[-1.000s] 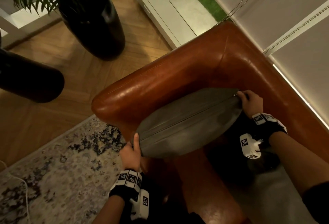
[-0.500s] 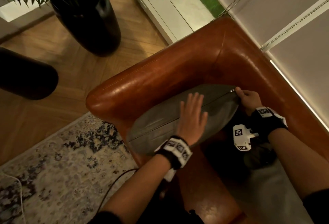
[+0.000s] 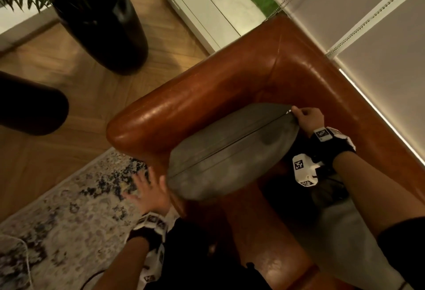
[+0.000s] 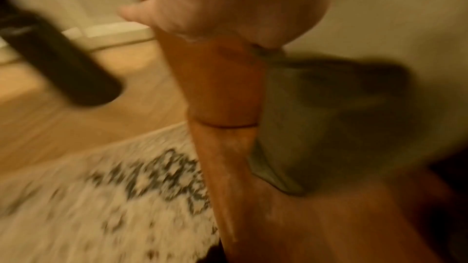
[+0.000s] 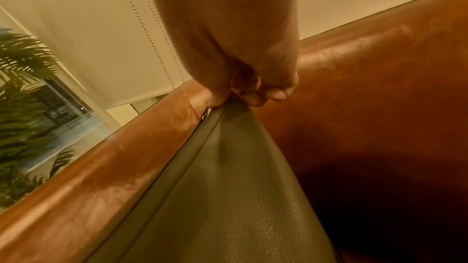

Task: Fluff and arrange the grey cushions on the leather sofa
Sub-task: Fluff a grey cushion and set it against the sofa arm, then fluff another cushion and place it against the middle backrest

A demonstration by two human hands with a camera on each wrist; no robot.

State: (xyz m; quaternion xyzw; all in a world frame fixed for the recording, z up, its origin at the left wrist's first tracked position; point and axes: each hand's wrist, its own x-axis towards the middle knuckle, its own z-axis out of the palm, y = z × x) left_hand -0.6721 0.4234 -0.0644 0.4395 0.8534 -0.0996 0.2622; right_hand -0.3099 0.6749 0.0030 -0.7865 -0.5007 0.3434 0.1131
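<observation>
Setting: we read this as a home living room. Evidence: a brown leather sofa set in a corner against a wall with roller blinds and their bead chains; herringbone wood floor; a patterned rug in pale and dark tones just in front of the sofa arm; a tall black planter holding a palm-like plant (fronds also show in the right wrist view beside a window). A low white cabinet runs along the wall. Warm, dim domestic lighting throughout.
</observation>
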